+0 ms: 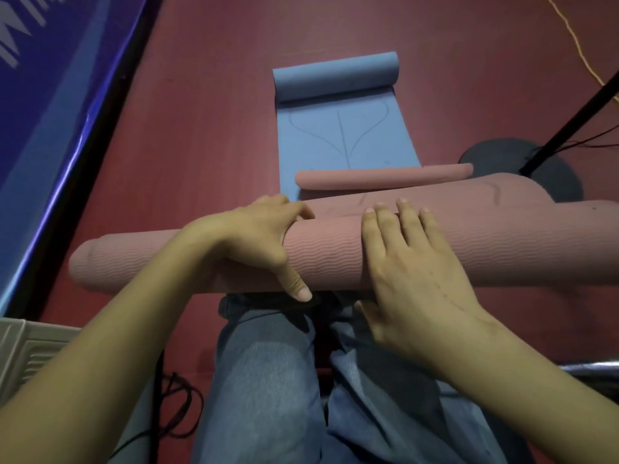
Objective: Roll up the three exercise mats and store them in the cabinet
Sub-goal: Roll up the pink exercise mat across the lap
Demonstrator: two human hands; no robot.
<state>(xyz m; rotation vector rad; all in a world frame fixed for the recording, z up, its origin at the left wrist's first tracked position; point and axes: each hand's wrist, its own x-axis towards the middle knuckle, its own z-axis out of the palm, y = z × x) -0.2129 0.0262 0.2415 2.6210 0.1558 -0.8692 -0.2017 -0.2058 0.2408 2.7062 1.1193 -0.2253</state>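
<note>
Two mats show here, and none is put away yet. The pink mat [335, 252] is mostly rolled into a fat roll lying across the person's knees, with its far end curled on the floor beyond. The left hand [258, 242] wraps around the roll, thumb underneath. The right hand [412, 262] lies flat on top, fingers spread. Past it, the blue mat [341, 128] lies on the red floor [207, 128], rolled only at its far end. No third mat or cabinet can be seen.

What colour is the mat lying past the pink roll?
Blue mat, with thin line markings; head view shows it.
</note>
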